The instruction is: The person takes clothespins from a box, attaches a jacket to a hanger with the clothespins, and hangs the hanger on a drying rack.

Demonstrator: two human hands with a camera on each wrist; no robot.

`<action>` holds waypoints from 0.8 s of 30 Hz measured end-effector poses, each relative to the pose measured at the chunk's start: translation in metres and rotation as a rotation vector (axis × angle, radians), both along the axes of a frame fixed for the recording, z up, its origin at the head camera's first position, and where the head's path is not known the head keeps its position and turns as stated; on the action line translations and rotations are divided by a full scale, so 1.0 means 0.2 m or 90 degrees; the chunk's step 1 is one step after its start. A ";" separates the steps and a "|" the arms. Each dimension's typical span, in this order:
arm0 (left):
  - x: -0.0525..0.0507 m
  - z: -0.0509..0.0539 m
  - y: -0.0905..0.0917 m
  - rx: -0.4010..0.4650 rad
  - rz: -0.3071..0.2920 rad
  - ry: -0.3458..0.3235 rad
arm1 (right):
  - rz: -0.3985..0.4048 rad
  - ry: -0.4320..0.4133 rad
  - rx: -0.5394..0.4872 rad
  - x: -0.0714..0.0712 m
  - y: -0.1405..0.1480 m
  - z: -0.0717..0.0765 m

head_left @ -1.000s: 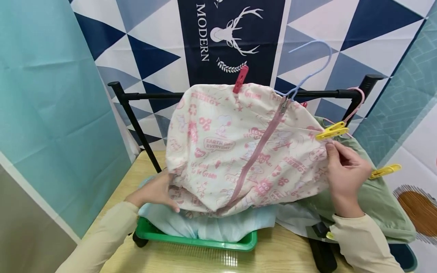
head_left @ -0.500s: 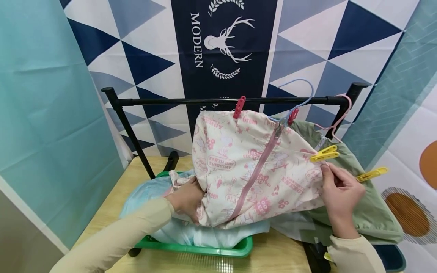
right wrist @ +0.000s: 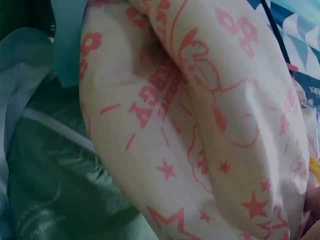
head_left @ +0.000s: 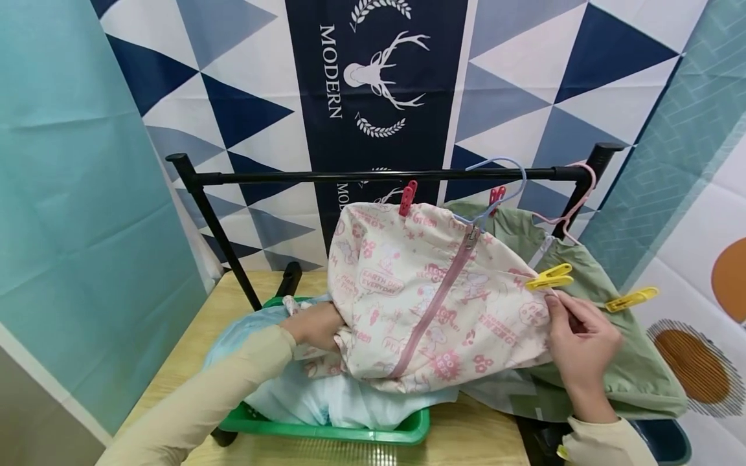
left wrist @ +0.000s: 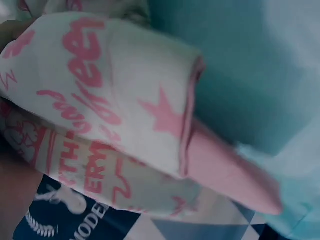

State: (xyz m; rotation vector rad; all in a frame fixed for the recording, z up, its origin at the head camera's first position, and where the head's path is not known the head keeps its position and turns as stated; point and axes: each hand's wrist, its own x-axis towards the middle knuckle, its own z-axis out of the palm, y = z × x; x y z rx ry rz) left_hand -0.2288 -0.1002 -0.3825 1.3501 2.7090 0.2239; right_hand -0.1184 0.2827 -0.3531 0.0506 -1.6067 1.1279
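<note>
Sinking, the printed jacket now hung lower above the green basket; the right hand pinched its edge; the left hand had gone under its folds, grip hidden from me; I judged it was being arranged.
</note>
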 end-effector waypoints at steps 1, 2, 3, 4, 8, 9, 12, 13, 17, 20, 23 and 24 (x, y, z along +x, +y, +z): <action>0.00 0.02 0.00 0.012 0.004 -0.010 | 0.002 0.003 0.001 0.00 0.01 0.00; -0.01 0.05 0.01 0.017 0.008 -0.018 | -0.004 -0.002 0.006 0.00 0.01 0.00; -0.02 0.07 0.02 0.019 0.009 -0.016 | -0.009 -0.004 0.010 0.00 0.02 0.00; -0.02 0.09 0.03 0.019 0.010 -0.016 | -0.018 -0.012 0.017 0.01 0.02 0.00; -0.07 0.17 0.05 0.005 0.003 0.053 | -0.054 -0.033 0.032 0.02 0.03 0.01; -0.08 0.20 0.06 0.002 0.003 0.079 | -0.060 -0.036 0.032 0.03 0.03 0.02; -0.12 0.29 0.10 -0.016 0.012 0.152 | -0.081 -0.049 0.035 0.05 0.03 0.04; -0.13 0.32 0.12 -0.020 0.020 0.186 | -0.088 -0.052 0.034 0.06 0.03 0.05; -0.18 0.42 0.23 -0.036 0.068 0.280 | -0.122 -0.055 0.033 0.08 0.04 0.10; -0.21 0.49 0.32 -0.053 0.108 0.308 | -0.158 -0.050 0.027 0.07 0.06 0.14; -0.23 0.53 0.41 -0.074 0.129 0.327 | -0.182 -0.045 0.012 0.07 0.08 0.19; -0.24 0.54 0.44 -0.083 0.134 0.329 | -0.188 -0.046 0.008 0.07 0.08 0.21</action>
